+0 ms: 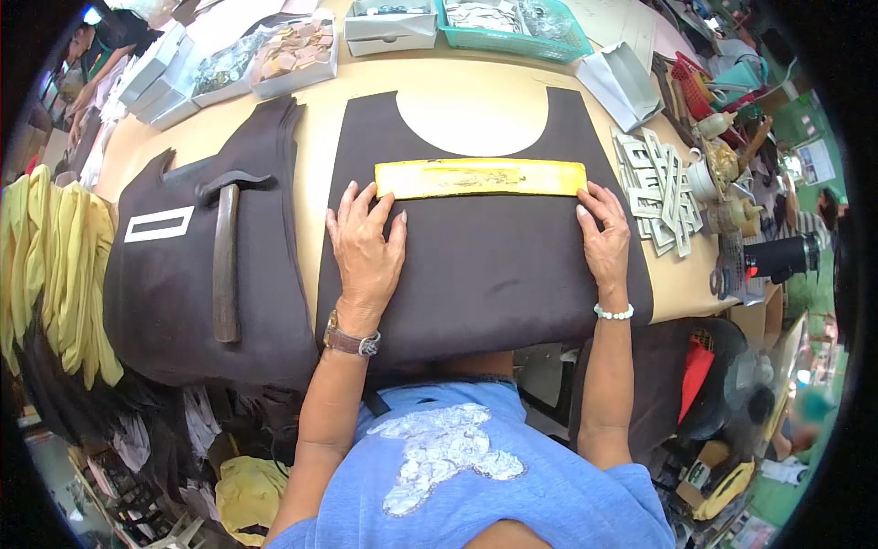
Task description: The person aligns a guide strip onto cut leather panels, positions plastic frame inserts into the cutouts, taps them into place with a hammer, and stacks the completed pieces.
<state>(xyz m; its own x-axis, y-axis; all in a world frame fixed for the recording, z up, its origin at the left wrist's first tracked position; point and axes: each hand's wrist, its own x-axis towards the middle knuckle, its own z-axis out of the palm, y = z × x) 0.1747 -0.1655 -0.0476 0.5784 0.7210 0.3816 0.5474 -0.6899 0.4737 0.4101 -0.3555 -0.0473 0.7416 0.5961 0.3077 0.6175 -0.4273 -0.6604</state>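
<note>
A dark brown bag-shaped panel (494,247) with a curved cut-out at its top lies flat on the table. Across it, below the cut-out, is a long yellow strip (480,178) with dark smudges along its middle. My left hand (366,247) has its fingertips at the strip's left end, thumb resting on the panel. At the opposite end, the fingertips of my right hand (604,233) touch the strip's corner. To the left, a hammer (226,261) with a wooden handle rests on a stack of similar dark panels (165,274), beside a pale rectangular frame (157,225).
White boxes (389,32) of small parts and a teal basket (576,41) line the back. A pile of pale cut-out frames (657,188) lies right, near jars (732,215). Yellow cloth pieces (59,265) hang at the left edge. Another person (101,55) is at far left.
</note>
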